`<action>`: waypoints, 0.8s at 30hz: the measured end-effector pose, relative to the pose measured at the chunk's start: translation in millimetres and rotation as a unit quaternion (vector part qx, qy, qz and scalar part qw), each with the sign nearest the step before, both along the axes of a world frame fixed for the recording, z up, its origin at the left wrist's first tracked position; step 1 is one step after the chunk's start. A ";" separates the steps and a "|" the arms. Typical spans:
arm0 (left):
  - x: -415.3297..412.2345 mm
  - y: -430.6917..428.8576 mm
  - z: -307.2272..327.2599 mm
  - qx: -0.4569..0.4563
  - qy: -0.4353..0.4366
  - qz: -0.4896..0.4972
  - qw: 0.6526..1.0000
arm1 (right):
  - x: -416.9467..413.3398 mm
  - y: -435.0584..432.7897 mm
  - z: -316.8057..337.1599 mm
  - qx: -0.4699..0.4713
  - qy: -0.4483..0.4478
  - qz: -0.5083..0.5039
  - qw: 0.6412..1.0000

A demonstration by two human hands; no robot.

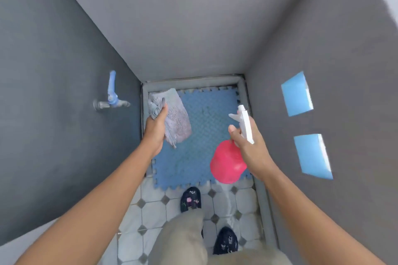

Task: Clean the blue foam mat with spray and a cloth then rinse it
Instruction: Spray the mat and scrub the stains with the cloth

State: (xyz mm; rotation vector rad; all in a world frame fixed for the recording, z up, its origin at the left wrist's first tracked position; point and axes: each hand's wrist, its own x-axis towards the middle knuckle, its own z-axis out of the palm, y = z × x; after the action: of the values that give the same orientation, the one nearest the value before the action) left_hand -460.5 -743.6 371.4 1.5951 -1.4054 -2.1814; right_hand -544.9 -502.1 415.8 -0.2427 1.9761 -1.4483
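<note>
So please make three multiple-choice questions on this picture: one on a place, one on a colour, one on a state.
1. Where does the blue foam puzzle mat lie?
A. on the tiled floor, in the corner
B. hung on the wall
C. rolled under the tap

2. What colour is the body of the plastic spray bottle?
A. green
B. pink
C. black

3. What does the left hand do?
A. rests empty
B. turns the tap
C. grips a grey terry cloth

Answers: 1 A, the mat lies flat where the grey walls meet; 2 B, the body is pink under a white trigger head, held in the right hand; 3 C, fingers close on the cloth above the mat.
</note>
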 end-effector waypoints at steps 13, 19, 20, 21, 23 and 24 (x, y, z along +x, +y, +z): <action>55.5 17.5 -329.3 -0.181 -0.128 -0.122 0.968 | 99.3 47.0 -392.0 0.108 0.126 -0.064 0.984; 75.3 10.7 -404.8 -0.224 -0.091 -0.100 0.965 | 98.6 -28.3 -478.4 0.073 0.206 0.025 0.975; 81.6 9.8 -409.7 -0.222 -0.079 -0.096 0.967 | 93.6 -37.7 -483.7 0.070 0.203 0.061 0.975; 88.4 9.6 -408.9 -0.216 -0.076 -0.088 0.969 | 88.4 -43.3 -487.6 0.067 0.194 0.097 0.974; 102.5 3.8 -412.7 -0.209 -0.068 -0.070 0.973 | 82.7 -40.1 -481.9 0.048 0.137 0.131 0.981; 107.6 7.1 -407.2 -0.209 -0.065 -0.064 0.974 | 83.6 -32.5 -475.0 0.036 0.097 0.123 0.987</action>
State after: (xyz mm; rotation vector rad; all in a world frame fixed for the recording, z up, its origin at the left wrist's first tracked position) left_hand -352.9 -736.6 -35.8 1.5454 -1.8986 -1.7010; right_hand -461.3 -534.6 -59.2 -0.5931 2.0623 -1.2324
